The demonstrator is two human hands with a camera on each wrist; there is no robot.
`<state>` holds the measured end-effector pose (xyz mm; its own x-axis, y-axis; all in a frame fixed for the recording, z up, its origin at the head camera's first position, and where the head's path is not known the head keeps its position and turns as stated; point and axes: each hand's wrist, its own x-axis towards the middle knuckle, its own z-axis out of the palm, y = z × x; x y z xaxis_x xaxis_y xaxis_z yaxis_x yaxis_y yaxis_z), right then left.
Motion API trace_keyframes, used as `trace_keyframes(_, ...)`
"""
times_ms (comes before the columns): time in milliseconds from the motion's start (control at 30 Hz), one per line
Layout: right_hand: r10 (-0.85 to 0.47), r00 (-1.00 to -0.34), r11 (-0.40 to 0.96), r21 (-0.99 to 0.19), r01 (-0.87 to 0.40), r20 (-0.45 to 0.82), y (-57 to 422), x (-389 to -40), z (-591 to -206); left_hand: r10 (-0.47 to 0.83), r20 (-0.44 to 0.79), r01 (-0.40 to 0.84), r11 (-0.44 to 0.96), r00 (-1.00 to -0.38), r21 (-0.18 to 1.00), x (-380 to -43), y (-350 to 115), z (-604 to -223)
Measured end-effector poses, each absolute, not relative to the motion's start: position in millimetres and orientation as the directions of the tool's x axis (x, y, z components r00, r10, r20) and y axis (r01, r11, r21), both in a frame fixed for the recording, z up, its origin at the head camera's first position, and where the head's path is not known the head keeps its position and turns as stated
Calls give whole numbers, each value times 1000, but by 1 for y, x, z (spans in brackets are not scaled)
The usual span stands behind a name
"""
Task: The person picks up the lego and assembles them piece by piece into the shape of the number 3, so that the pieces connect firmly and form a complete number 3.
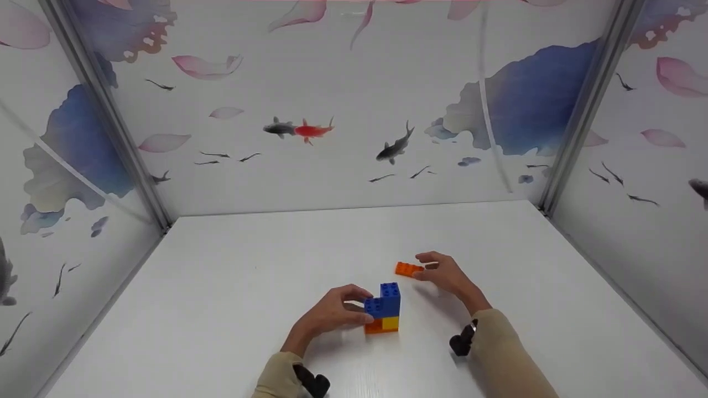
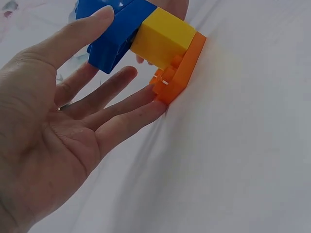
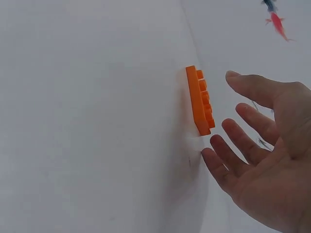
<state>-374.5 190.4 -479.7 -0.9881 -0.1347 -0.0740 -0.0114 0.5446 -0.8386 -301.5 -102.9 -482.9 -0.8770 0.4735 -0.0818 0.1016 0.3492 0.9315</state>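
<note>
the block stack [image 1: 390,304] is gripped at its left side by the left hand [image 1: 332,308]; the orange brick [image 1: 406,269] is seen just beside the right hand [image 1: 448,275], held wide.

This looks like a small booth. A white tabletop [image 1: 221,315] fills the lower frame, closed in by a back panel [image 1: 332,83] across the top and side panels at left and right. Metal posts [image 1: 105,110] mark the upper-left and upper-right corners. Printed fish [image 1: 394,149], pink petals [image 1: 204,67] and blue washes [image 1: 536,99] decorate the panels. The wider building cannot be told.
</note>
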Motion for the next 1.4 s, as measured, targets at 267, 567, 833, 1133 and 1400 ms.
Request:
trace_keyframes(267,-90,-988,572,-818,49,-123,186,-378,-483,476,-68,106,331,-877,938,-301,-101,-485)
trace_keyframes(567,-47,-989,602,-795,82,-137,179,-376,-480,483,-51,129,333,-874,934,-303,-105,-488)
trace_keyframes(833,-45,-996,602,-798,33,-75,174,-372,-481,497,-28,156,324,-867,933,-304,-107,-491)
trace_keyframes(1133,-16,-1000,573,-820,-10,1,175,-369,-473,494,-43,150,343,-868,927,-303,-105,-491)
trace_keyframes(1400,-44,-996,551,-830,-91,79,176,-353,-450,474,-69,132,379,-878,916,-304,-105,-490)
